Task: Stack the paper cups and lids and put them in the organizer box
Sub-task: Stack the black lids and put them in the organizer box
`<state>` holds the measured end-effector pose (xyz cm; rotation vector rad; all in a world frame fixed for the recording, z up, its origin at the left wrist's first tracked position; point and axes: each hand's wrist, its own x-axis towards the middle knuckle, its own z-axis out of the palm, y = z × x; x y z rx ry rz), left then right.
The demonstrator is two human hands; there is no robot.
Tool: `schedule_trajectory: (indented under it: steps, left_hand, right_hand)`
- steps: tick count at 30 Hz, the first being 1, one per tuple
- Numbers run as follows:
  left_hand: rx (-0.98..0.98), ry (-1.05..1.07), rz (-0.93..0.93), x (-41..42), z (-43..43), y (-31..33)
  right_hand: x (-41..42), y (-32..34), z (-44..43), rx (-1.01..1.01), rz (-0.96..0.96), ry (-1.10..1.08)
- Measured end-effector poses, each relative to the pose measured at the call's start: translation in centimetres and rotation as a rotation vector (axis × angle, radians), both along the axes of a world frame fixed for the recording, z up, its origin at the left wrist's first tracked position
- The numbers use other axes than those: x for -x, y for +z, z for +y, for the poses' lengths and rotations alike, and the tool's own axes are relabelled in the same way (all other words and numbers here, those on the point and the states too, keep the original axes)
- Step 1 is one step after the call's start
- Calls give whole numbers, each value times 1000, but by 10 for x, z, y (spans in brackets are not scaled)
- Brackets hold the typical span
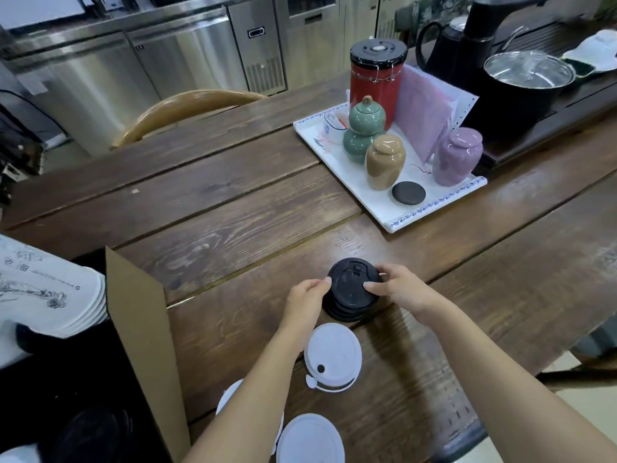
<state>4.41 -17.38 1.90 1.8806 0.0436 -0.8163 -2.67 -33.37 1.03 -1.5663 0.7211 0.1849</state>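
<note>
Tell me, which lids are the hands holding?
The black lids, stacked in one pile. The left hand and right hand pinch its sides. The white lids lie nearer the person, with no fingers on them.

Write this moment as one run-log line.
left hand: holds black lid stack | right hand: holds same stack | white lids: loose on table | box: at left

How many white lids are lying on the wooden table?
3. One white lid lies beside the black lids; one at the bottom edge; one partly under the left forearm. Others may be hidden.
</note>
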Motion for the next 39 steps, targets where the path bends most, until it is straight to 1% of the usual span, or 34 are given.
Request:
schedule_trajectory:
  steps: [5,8,10,14,17,20,22,26,29,33,39]
  left_hand:
    - [37,-3,96,1,1,-4]
    - [45,7,107,1,-1,-4]
    - [27,4,112,0,-2,-4]
    - [14,41,133,-2,-4,-8]
    - [14,47,187,-4,-5,-8]
    - [83,101,261,-7,-4,-2]
    - [128,127,260,-9,-2,0]
    - [208,177,257,-16,12,14]
    - [226,179,202,-26,30,28]
    - [240,162,98,-37,65,57]
    - [226,271,-136,-36,140,92]
  right_hand:
    - [-6,-4,8,109,21,64]
    - [-8,-3,12,203,56,148]
    - [-8,-2,12,214,70,160]
    - [-7,-1,12,205,60,150]
    - [-6,-3,15,177,39,126]
    - [-7,0,17,79,6,54]
    - [-8,5,17,2,-36,19]
    - [-15,16,24,-5,-112,-34]
    - [-23,24,35,4,-168,-37]
    - [-39,46,64,35,-303,31]
    - [-60,77,127,54,-442,132]
